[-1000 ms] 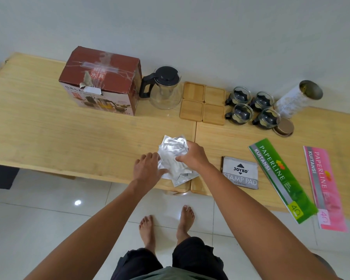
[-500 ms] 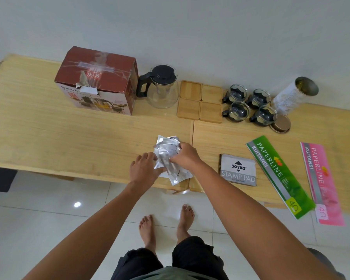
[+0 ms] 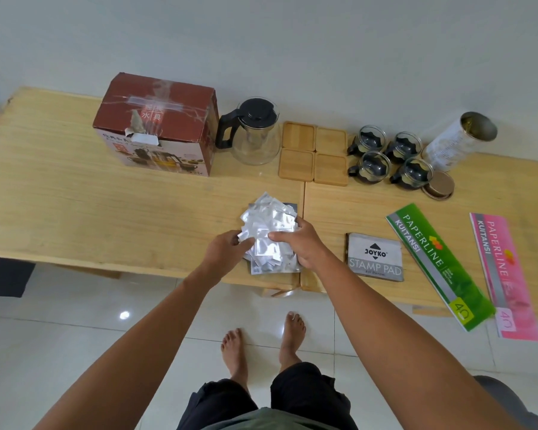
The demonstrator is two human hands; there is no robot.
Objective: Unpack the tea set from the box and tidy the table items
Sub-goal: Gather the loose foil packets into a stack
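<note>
Both hands have gathered the crinkled silver foil packets (image 3: 269, 234) tighter: left hand (image 3: 224, 252) pinches their edge, right hand (image 3: 295, 243) curls over them. Beyond the packets stand a red cardboard box (image 3: 156, 125), glass teapot (image 3: 255, 131), 4 square wooden coasters (image 3: 312, 153), 4 glass cups (image 3: 389, 156); a grey stamp pad (image 3: 375, 257) lies just right on the wooden table (image 3: 75, 212).

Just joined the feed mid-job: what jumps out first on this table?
Both hands, left hand and right hand, hold a crinkled stack of silver foil sachets at the table's near edge, centre. Behind them along the wall stand the red box, a glass teapot, four wooden coasters and four small glass cups. At right lie bright green and pink receipt books.
</note>
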